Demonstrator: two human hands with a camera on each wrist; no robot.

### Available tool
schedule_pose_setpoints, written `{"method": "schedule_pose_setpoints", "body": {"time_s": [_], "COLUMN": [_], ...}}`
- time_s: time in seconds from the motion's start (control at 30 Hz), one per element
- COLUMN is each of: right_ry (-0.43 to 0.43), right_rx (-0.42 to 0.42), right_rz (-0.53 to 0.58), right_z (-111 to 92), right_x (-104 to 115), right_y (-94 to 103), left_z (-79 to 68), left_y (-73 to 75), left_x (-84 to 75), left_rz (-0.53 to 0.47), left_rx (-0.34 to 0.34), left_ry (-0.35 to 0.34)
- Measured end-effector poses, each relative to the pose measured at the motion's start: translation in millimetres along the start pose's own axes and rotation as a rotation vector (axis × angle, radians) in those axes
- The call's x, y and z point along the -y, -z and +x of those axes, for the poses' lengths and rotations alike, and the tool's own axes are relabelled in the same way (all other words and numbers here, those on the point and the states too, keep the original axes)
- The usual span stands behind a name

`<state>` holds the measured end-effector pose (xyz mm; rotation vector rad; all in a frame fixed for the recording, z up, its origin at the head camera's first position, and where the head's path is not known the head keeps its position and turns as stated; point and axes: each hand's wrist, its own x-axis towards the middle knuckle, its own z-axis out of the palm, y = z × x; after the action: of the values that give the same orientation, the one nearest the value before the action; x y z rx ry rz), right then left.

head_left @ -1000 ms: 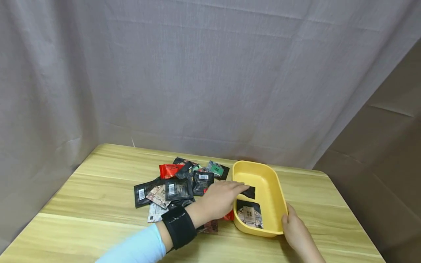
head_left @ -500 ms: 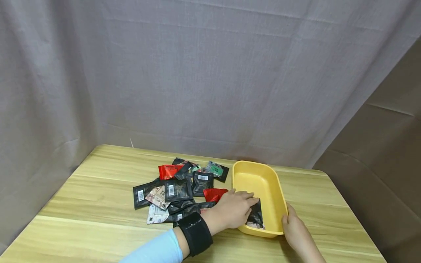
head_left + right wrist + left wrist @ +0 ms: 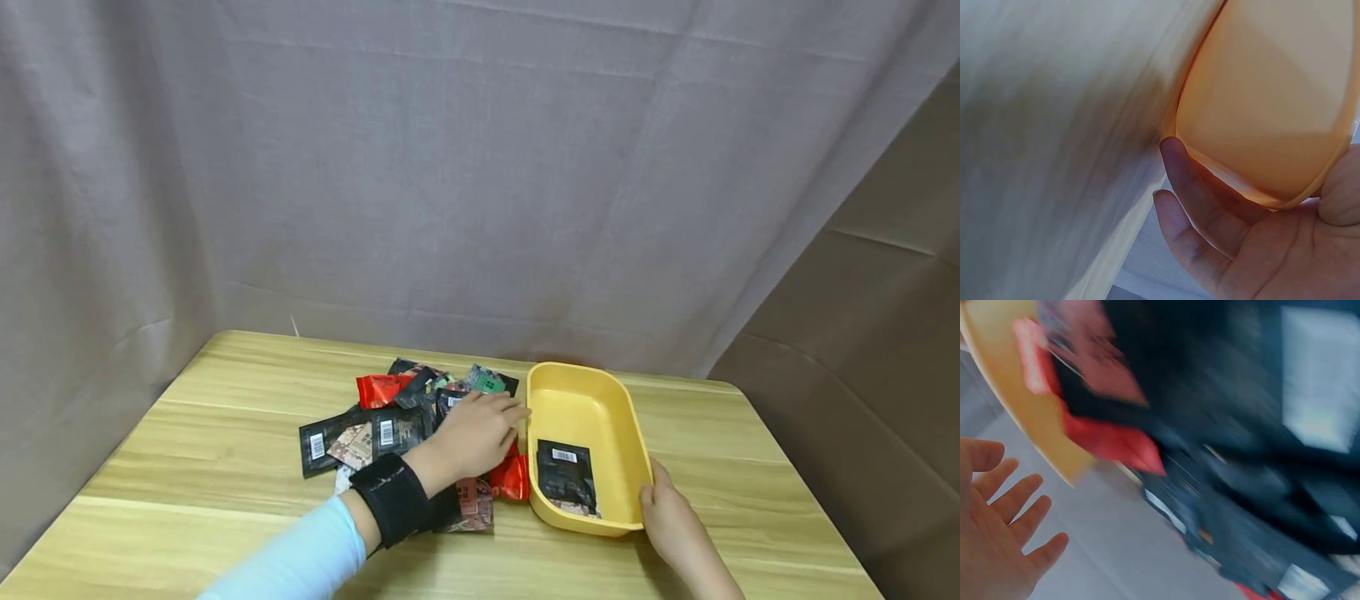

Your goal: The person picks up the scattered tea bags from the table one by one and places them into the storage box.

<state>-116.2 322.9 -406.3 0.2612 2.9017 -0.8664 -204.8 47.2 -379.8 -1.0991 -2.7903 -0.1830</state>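
We're moving our left hand (image 3: 478,433), fingers spread and empty, from the yellow tray (image 3: 581,408) to the sachet pile (image 3: 401,425) left of it; our right hand (image 3: 669,510) is gripping the tray's rim; the barcoded black sachet (image 3: 565,475) is lying inside, released.

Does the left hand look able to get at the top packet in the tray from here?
Likely yes: the left hand looks empty, nothing covers the top packet, and the tray is open above, though its side must be cleared.
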Motion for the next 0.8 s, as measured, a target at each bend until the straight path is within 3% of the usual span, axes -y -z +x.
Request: {"method": "schedule_pose_setpoints", "body": {"time_s": [0.23,0.47,0.63,0.8], "right_ry": [0.005,0.006,0.012,0.022], "right_rx": [-0.009,-0.012,-0.013,-0.025], "right_rz": [-0.009,0.003,0.01,0.011], "right_z": [0,-1,0,0], "right_x": [0,2,4,5], "right_y": [-0.6,-1.5,-2.1,-3.0], "left_z": [-16.5,-39.5,-52.5,-57.3], "left_y": [-2.0,-5.0,-5.6,-3.6], "left_x": [69.7,126.5,150.2,157.8], "left_rz": [-0.001,-0.033,-0.044,-0.045], "left_rx": [0.0,0.062,0.101,0.123], "left_ry": [0.156,0.335,0.406,0.416]}}
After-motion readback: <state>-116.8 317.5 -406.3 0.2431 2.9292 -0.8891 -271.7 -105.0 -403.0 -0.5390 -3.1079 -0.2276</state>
